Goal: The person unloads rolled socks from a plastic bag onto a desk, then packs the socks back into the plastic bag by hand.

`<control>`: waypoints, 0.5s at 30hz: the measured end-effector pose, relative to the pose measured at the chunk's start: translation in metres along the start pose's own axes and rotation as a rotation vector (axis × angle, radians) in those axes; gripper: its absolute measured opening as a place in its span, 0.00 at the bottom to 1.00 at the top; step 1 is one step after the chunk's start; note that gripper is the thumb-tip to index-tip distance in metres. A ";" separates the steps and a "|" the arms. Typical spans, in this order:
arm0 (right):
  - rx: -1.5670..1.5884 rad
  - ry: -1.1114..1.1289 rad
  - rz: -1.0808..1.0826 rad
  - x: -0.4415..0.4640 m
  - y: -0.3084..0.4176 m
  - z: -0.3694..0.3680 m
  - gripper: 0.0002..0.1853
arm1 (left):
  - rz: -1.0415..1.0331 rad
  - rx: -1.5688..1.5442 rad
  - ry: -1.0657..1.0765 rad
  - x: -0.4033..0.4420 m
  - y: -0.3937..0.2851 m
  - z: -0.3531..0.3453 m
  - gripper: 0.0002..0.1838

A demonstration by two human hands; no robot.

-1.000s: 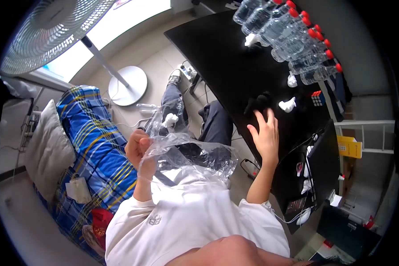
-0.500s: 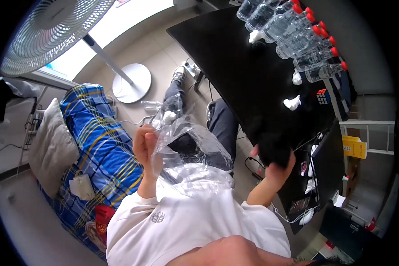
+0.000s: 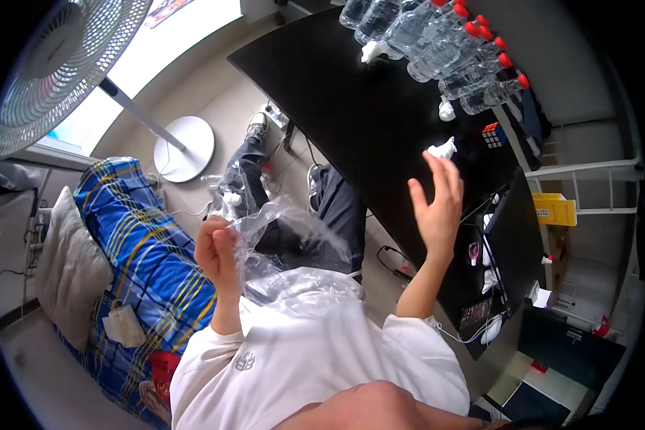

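Note:
My left hand point(image 3: 217, 247) is closed on the edge of a clear plastic bag point(image 3: 265, 247), which spreads over my lap. Inside or behind the bag a white crumpled piece point(image 3: 232, 199) shows. My right hand point(image 3: 439, 204) is open above the black table point(image 3: 351, 107), fingers apart, its fingertips by a white crumpled tissue point(image 3: 444, 148). Nothing shows in that hand. Two more white crumpled pieces lie further up the table, one point(image 3: 446, 109) near the bottles, the other point(image 3: 374, 50) beside them. A Rubik's cube point(image 3: 492, 135) sits right of the tissue.
Several clear bottles with red caps point(image 3: 437, 43) lie along the table's far edge. A monitor point(image 3: 516, 244) and cables are at the right. On the left are a fan point(image 3: 185, 149), a blue plaid cover point(image 3: 147, 229), a pillow point(image 3: 72, 269) and a tissue pack point(image 3: 124, 326).
My right hand picked up a black object from the table, and that object is now out of sight. The hand has since reached up to the white tissue. My left hand still holds the bag.

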State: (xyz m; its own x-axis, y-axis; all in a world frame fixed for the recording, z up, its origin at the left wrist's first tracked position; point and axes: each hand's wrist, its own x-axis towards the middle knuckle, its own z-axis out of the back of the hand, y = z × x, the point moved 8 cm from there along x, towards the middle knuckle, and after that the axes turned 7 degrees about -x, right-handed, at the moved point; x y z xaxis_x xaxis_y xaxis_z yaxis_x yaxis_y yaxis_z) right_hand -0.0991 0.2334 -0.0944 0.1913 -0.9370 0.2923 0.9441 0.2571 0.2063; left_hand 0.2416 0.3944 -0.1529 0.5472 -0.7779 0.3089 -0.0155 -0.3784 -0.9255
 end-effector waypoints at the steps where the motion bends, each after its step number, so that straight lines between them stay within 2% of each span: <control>1: -0.154 0.051 -0.105 0.004 -0.021 -0.007 0.29 | -0.005 0.015 0.013 -0.001 0.001 0.004 0.15; 5: -0.270 0.071 -0.184 0.008 -0.090 -0.052 0.37 | -0.035 0.000 0.077 0.001 0.003 0.004 0.19; 7: -0.350 0.125 -0.232 0.002 -0.107 -0.074 0.43 | -0.116 0.002 0.310 -0.001 -0.002 -0.012 0.27; 8: -0.253 0.058 -0.247 0.002 -0.109 -0.071 0.45 | -0.150 0.006 0.436 -0.005 -0.006 -0.018 0.32; 10: -0.158 -0.029 -0.293 0.013 -0.098 -0.054 0.51 | -0.103 -0.005 0.511 -0.008 -0.006 -0.019 0.31; 13: -0.282 -0.068 -0.098 0.025 -0.094 -0.063 0.36 | -0.026 -0.046 0.637 -0.010 -0.002 -0.027 0.27; 14: -0.405 -0.043 -0.117 0.022 -0.096 -0.070 0.23 | -0.002 -0.068 0.677 -0.011 0.000 -0.029 0.25; 15: -0.406 -0.041 -0.129 0.018 -0.096 -0.068 0.23 | 0.002 -0.069 0.688 -0.008 -0.003 -0.033 0.25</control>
State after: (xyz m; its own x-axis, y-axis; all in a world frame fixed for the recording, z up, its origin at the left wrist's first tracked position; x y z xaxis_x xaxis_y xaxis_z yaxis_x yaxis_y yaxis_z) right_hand -0.1681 0.1760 -0.1726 0.0612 -0.9431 0.3267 0.9903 0.0165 -0.1380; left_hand 0.2094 0.3847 -0.1452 -0.1082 -0.9113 0.3973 -0.0822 -0.3900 -0.9171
